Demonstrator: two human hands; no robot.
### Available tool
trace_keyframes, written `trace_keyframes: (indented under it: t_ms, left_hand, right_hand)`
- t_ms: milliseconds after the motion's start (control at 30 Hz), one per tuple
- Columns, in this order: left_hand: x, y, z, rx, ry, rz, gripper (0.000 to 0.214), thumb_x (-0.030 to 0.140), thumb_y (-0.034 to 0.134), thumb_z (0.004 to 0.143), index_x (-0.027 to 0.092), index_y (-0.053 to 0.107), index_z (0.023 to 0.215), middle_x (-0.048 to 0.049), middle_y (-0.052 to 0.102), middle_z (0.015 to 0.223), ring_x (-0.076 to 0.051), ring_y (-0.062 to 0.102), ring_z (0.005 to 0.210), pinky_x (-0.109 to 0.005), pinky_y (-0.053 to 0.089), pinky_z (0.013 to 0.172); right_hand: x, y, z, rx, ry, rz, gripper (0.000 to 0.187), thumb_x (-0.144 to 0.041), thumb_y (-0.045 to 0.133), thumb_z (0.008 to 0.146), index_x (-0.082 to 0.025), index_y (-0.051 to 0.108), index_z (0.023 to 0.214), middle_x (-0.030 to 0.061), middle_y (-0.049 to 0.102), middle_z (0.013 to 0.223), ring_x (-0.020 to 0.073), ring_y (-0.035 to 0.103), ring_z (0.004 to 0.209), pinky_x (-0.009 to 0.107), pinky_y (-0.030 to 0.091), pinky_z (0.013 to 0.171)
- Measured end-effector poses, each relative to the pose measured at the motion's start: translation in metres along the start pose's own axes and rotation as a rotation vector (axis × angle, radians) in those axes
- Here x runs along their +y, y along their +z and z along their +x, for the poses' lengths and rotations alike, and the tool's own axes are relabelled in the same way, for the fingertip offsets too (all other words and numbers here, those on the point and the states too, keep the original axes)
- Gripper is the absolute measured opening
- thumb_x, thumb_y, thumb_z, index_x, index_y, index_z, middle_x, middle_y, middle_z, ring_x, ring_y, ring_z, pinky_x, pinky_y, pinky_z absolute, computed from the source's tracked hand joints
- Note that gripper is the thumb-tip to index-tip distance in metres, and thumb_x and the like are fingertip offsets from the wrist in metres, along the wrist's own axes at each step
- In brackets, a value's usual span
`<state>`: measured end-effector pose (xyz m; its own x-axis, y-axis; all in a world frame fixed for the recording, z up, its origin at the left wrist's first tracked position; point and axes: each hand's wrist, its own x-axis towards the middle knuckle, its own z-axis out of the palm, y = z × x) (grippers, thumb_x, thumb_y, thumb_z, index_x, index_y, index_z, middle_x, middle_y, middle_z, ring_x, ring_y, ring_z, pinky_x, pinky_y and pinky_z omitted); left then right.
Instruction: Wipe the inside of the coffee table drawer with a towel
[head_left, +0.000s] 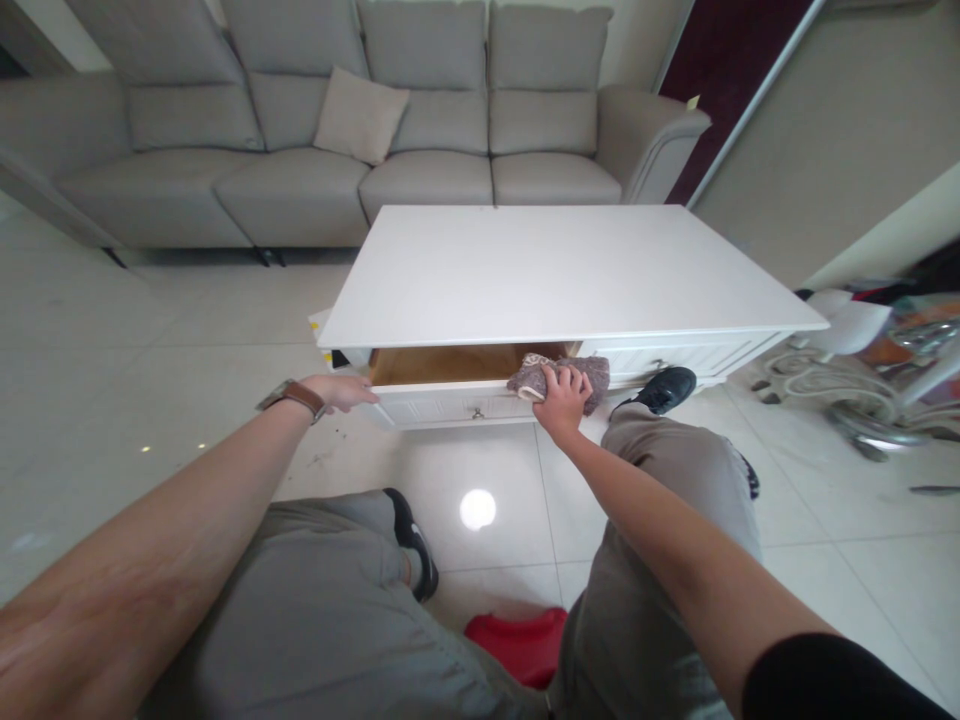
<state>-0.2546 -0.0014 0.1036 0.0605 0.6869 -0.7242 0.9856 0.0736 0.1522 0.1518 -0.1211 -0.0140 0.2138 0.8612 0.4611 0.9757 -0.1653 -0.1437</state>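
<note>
A white coffee table stands in front of me with its left drawer pulled out, showing a wooden inside. My left hand, with a brown watch on the wrist, rests on the drawer's left front corner, fingers curled over the edge. My right hand is closed on a grey-brown cloth pressed against the drawer's right top edge. A small metal knob sits in the middle of the drawer front.
A grey sofa with a beige cushion stands behind the table. My knees and black shoes are on the glossy tile floor. A red object lies between my legs. White wire-frame items clutter the right.
</note>
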Motion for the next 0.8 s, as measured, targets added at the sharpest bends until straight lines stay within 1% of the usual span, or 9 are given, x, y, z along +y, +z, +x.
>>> trace_keyframes:
  t_ms: [133, 267, 433, 567, 800]
  left_hand:
    - [0.0000, 0.0000, 0.0006, 0.003, -0.015, -0.020, 0.085, 0.069, 0.060, 0.077, 0.027, 0.053, 0.152, -0.0167, 0.063, 0.148, -0.033, 0.070, 0.118, -0.035, 0.058, 0.082]
    - [0.0009, -0.0003, -0.0013, 0.002, 0.007, -0.008, 0.085, 0.066, 0.058, 0.080, 0.025, 0.051, 0.154, -0.0185, 0.060, 0.151, -0.034, 0.070, 0.118, -0.036, 0.058, 0.081]
    - [0.0036, -0.0007, -0.0053, 0.003, 0.002, -0.009, 0.086, 0.069, 0.057, 0.081, 0.026, 0.050, 0.155, -0.0189, 0.061, 0.150, -0.033, 0.071, 0.118, -0.034, 0.057, 0.079]
    - [0.0053, -0.0006, -0.0072, 0.010, -0.015, -0.022, 0.090, 0.072, 0.057, 0.080, 0.026, 0.048, 0.157, -0.0189, 0.059, 0.153, -0.033, 0.071, 0.118, -0.033, 0.057, 0.079]
    - [0.0006, -0.0002, -0.0007, 0.007, -0.016, -0.023, 0.091, 0.071, 0.061, 0.079, 0.027, 0.048, 0.157, -0.0176, 0.062, 0.149, -0.034, 0.071, 0.119, -0.035, 0.058, 0.083]
  right_hand:
    - [-0.0005, -0.0011, 0.0000, -0.005, 0.009, 0.004, 0.068, -0.025, 0.065, 0.075, -0.023, 0.061, 0.142, 0.0139, 0.060, 0.136, 0.0345, 0.041, 0.137, 0.051, 0.017, 0.120]
    - [-0.0008, -0.0018, 0.0002, -0.029, 0.007, -0.015, 0.068, -0.025, 0.065, 0.076, -0.022, 0.060, 0.143, 0.0148, 0.059, 0.137, 0.0358, 0.039, 0.137, 0.052, 0.017, 0.119]
    - [-0.0005, -0.0018, 0.0000, -0.028, 0.000, -0.033, 0.067, -0.025, 0.065, 0.076, -0.023, 0.060, 0.143, 0.0146, 0.059, 0.136, 0.0358, 0.039, 0.138, 0.052, 0.017, 0.120]
    - [-0.0003, -0.0016, -0.0001, -0.013, -0.002, -0.033, 0.067, -0.025, 0.066, 0.076, -0.023, 0.061, 0.142, 0.0148, 0.060, 0.137, 0.0352, 0.040, 0.138, 0.052, 0.017, 0.120]
    - [-0.0009, -0.0020, 0.0000, -0.015, -0.001, -0.029, 0.067, -0.026, 0.065, 0.076, -0.022, 0.061, 0.143, 0.0148, 0.060, 0.136, 0.0357, 0.040, 0.137, 0.052, 0.018, 0.119]
